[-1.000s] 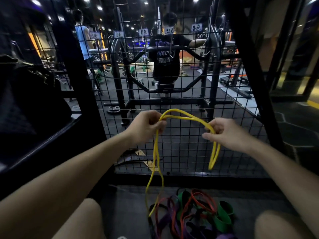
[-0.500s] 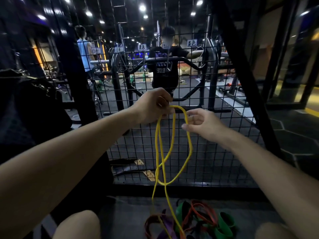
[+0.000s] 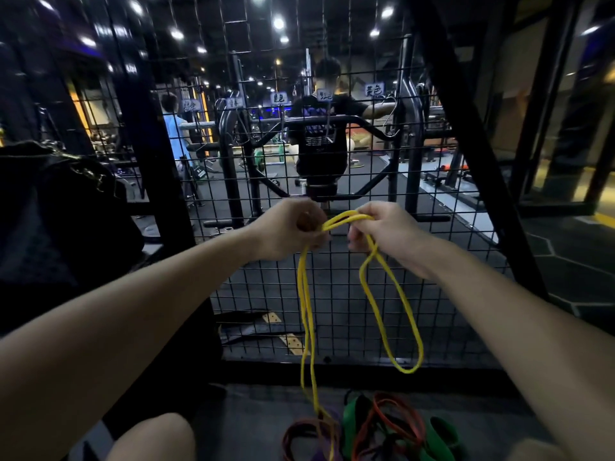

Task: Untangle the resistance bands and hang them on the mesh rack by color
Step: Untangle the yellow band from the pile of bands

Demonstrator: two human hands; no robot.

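Gripping a yellow resistance band (image 3: 304,294) in both fists, a person kneels before a black mesh rack (image 3: 332,277) on a dim gym floor. In the head view, the left hand (image 3: 289,229) is curled tight around the band's upper end, while the right hand (image 3: 382,227), just beside it, pinches the same band between thumb and bent fingers; a short yellow arc bridges the two hands. From the left hand two strands drop straight down and run into a tangle of bands (image 3: 369,430) lying on the floor at the foot of the rack, where red, green, purple and dark loops overlap. From the right hand a closed loop hangs free, its bottom clear of the floor and in front of the rack's lower bar. Small white labels (image 3: 373,90) are fixed along the top of the mesh, with a metal hook (image 3: 391,119) hanging below the rightmost one. Beyond the mesh, a person in a dark shirt (image 3: 321,134) sits at a weight machine, and another in a light blue top (image 3: 174,128) stands further left. A bare knee (image 3: 153,437) shows at the bottom left.
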